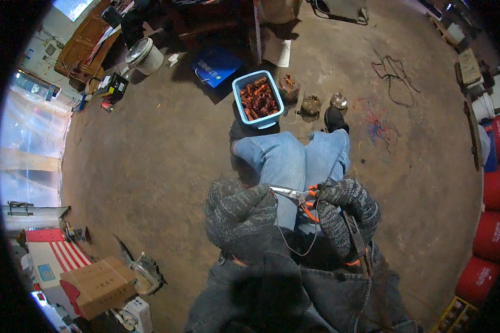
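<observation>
Gripping orange-handled tool (298,195) in right hand (348,201), fingers in gray knit closed around handle side, silver tip pointing left over jeans-covered lap (283,158). Holding left hand (236,210), also in gray knit, curled right at that tip; can't tell whether gripping anything, inner side hidden. Hanging below tool, in a loop between both hands: thin wire (301,255). Set on floor (166,166) beyond knees: light-blue tub (238,89) filled with reddish-brown scraps (258,99). Lined up just right of tub: clear bag of similar scraps (288,87), then two small bundles (311,105), near right shoe (335,119). Scattered farther right: red and blue wire bits (379,126), plus dark looped cord (394,77). Standing upper left: white bucket (147,58), with blue bag (218,66) nearer tub.
</observation>
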### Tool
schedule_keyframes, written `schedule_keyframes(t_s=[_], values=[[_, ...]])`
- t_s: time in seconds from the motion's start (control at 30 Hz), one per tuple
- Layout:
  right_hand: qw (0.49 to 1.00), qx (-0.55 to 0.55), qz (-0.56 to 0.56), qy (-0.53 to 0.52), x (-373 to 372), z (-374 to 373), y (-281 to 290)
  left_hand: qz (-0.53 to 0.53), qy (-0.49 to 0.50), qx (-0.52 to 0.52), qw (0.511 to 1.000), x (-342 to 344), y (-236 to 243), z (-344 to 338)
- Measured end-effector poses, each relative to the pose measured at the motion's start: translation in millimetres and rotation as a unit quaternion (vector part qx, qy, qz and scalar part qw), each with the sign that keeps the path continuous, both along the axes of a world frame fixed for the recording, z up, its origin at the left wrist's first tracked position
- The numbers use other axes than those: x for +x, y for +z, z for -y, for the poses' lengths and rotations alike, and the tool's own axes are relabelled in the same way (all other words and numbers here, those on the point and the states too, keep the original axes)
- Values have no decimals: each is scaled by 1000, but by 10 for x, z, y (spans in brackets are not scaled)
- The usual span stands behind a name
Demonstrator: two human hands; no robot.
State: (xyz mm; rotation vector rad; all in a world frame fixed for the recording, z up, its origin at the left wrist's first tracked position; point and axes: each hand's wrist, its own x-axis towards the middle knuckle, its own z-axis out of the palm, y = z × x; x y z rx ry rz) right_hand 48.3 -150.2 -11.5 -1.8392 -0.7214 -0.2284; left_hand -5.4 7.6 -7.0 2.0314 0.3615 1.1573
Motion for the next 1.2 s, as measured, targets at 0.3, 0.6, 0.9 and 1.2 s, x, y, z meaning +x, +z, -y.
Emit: schedule_keyframes(t_s=[0.3, 0.6, 0.9, 1.2], values=[[980, 135, -141, -45, -113, -112, 116, 10, -1, 131, 991, -2, 21, -41], [998, -59, 15, 33, 4, -149, 173, -38, -38, 182, 982, -26, 103, -9], [969, 70, -222, 88, -55, -142, 248, -124, -158, -192, 961, -72, 185, -11], [978, 59, -185, 77, -41, -140, 222, -195, -236, -228, 924, -92, 224, -60]])
